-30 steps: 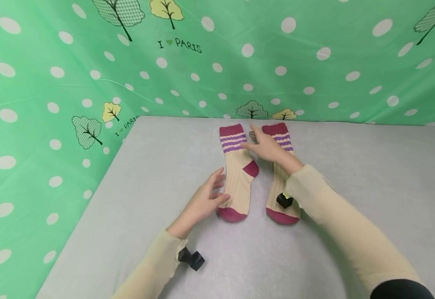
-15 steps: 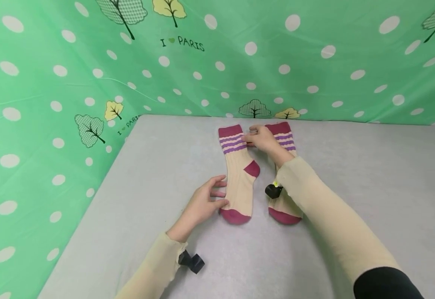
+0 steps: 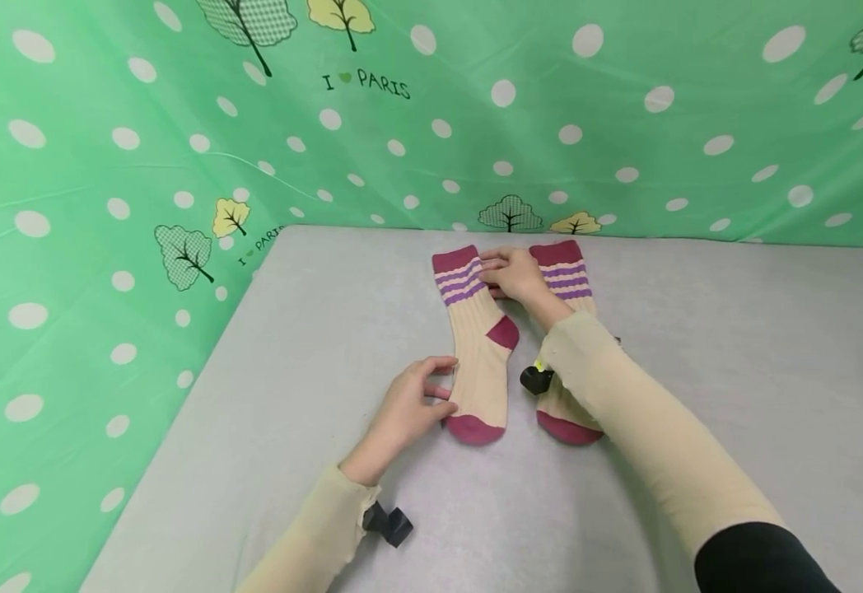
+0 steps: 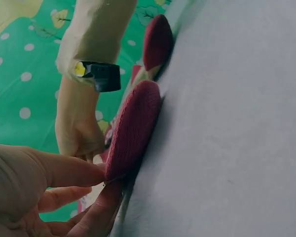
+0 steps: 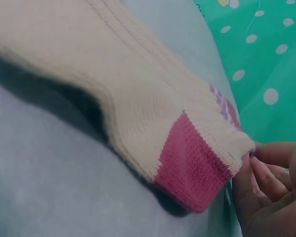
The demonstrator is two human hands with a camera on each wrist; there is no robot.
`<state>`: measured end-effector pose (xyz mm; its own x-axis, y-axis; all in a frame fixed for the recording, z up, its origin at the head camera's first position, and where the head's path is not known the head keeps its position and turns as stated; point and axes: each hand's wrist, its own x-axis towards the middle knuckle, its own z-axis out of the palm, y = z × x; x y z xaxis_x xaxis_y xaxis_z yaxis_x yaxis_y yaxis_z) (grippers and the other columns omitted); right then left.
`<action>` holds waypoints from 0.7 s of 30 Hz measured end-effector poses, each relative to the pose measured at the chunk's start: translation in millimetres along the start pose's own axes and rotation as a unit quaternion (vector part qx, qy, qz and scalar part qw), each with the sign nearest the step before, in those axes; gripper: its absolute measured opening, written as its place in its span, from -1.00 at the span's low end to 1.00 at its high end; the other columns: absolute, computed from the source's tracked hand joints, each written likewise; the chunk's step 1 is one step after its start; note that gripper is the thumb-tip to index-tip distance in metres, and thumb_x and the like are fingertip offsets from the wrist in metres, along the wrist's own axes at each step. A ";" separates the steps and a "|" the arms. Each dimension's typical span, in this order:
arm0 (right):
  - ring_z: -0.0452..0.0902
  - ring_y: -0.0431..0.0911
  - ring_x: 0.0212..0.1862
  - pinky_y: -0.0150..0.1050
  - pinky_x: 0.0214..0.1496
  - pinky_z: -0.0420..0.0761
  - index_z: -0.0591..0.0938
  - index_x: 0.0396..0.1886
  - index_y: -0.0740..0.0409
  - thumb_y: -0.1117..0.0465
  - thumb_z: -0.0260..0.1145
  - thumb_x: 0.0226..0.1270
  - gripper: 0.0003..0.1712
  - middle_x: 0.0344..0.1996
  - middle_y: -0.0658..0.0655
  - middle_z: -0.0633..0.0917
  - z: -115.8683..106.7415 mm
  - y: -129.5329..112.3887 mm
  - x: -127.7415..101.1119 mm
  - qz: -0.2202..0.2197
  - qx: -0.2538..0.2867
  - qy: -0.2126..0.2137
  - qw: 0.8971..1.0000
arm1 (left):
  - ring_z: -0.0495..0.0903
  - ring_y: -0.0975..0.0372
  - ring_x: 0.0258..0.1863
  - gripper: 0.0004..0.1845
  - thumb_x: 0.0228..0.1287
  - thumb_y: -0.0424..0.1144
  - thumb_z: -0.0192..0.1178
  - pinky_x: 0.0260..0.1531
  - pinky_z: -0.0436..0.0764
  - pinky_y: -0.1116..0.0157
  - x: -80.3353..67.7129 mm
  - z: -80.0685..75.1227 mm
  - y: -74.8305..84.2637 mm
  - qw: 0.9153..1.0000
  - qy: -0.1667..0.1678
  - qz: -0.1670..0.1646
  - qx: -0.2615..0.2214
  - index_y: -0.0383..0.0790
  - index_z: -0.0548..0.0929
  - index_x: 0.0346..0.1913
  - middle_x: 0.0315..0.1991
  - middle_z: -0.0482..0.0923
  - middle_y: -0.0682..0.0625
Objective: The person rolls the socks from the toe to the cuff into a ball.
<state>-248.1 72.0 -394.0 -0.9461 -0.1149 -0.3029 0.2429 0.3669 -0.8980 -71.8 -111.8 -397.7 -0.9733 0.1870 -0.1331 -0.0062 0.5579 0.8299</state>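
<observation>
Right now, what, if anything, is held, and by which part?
The left striped sock: the left hand pinches its edge near the toe, the right hand near the stripes.

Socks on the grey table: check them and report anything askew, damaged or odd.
Nothing stands out as odd: the held sock merely bunches at the edge where the right hand pinches it. The other sock is partly hidden by the sleeve.
</observation>
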 end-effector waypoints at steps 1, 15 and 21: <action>0.66 -0.16 -0.19 -0.45 -0.31 0.66 0.53 0.33 0.11 0.26 0.24 0.45 -0.54 0.17 0.21 0.67 -0.2 -0.1 0.1 -0.001 0.003 0.002 1.000 | 0.73 0.04 -0.17 -0.41 0.07 -0.55 0.37 -0.28 0.70 0.35 0.3 -0.4 0.1 1.000 -0.002 -0.006 -0.008 -0.29 0.55 0.23 0.14 0.60 -0.21; 0.62 -0.24 -0.09 -0.46 -0.20 0.65 0.52 0.35 0.00 0.28 0.22 0.46 -0.51 0.23 0.16 0.63 -20.7 -16.4 -14.2 -0.010 0.090 0.018 0.996 | 0.71 0.04 -0.10 -0.48 0.18 -0.52 0.28 -0.26 0.65 0.41 3.8 -15.7 -2.4 0.994 -0.064 0.000 -0.091 -0.35 0.54 0.25 0.16 0.59 -0.31; 0.62 -0.31 -0.14 -0.44 -0.16 0.68 0.52 0.35 0.03 0.27 0.23 0.46 -0.52 0.23 0.18 0.63 -40.8 -22.9 -24.1 -0.028 0.098 0.023 0.995 | 0.69 0.05 -0.05 -0.47 0.24 -0.45 0.27 -0.22 0.63 0.44 6.4 -20.5 3.6 0.989 -0.090 0.009 -0.114 -0.35 0.51 0.30 0.24 0.54 -0.30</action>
<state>-239.6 104.0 -353.1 -0.9670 -0.0864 -0.2398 0.2224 0.1735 -0.9594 -82.7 -125.2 -384.5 -0.9170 0.3480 -0.1950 -0.0613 0.3599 0.9310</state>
